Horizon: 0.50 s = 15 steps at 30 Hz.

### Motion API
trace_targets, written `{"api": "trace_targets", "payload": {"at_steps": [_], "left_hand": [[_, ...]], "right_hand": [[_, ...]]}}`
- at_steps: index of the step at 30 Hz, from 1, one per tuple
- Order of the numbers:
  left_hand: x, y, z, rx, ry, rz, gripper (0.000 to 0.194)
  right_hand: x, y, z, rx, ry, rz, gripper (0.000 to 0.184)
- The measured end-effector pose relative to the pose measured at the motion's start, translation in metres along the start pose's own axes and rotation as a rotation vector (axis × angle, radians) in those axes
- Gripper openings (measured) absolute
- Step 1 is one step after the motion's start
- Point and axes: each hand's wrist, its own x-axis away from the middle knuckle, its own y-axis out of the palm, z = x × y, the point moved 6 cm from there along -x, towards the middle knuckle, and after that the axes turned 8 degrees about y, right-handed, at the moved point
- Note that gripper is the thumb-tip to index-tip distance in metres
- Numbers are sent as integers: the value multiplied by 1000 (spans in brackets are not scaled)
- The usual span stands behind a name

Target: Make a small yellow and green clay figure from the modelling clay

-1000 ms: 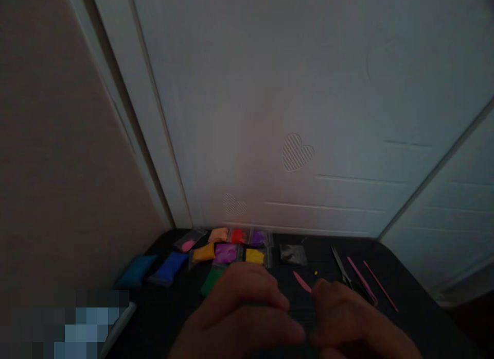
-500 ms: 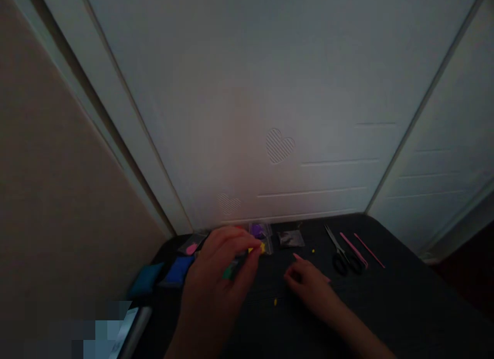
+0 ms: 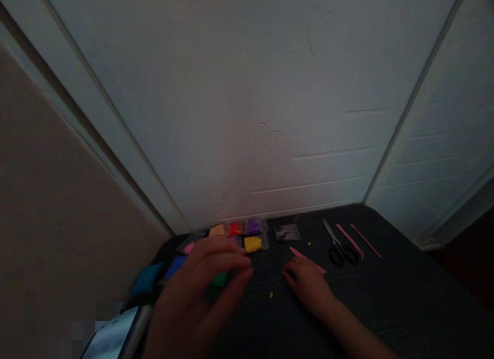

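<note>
My left hand [image 3: 204, 287] is raised over the dark table, slightly blurred, with thumb and forefinger tips brought together; anything between them is too small to make out. My right hand [image 3: 306, 284] rests on the table with curled fingers, and what they may hold is hidden. Just behind it lies a flat pointed pink tool [image 3: 298, 253]. A small yellow piece [image 3: 271, 295] lies between the hands, and another yellow bit [image 3: 309, 243] sits farther back. Beyond my left hand are a yellow packet [image 3: 253, 244] and a green one [image 3: 219, 279], partly covered by the hand.
Scissors [image 3: 337, 245] lie at right beside two thin pink tools [image 3: 349, 239]. Red [image 3: 235, 228], purple [image 3: 254, 226] and dark [image 3: 287, 233] packets line the back by the white panel. A teal packet [image 3: 145, 279] and a phone-like device [image 3: 113, 336] are at left.
My left hand has moved left and nearer to me, uncovering the orange and red packets. My right hand stays about where it was. The view has shifted a little.
</note>
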Motion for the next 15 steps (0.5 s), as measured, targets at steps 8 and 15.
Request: {"api": "trace_targets", "payload": {"at_steps": [8,15], "left_hand": [[-23,53,-33,3,-85,-181,16],[12,133,-72,183,-200,-553,17]], "right_hand": [[0,-4,1,27,35,-22,24],[3,-8,-1,-42,70,22,23]]}}
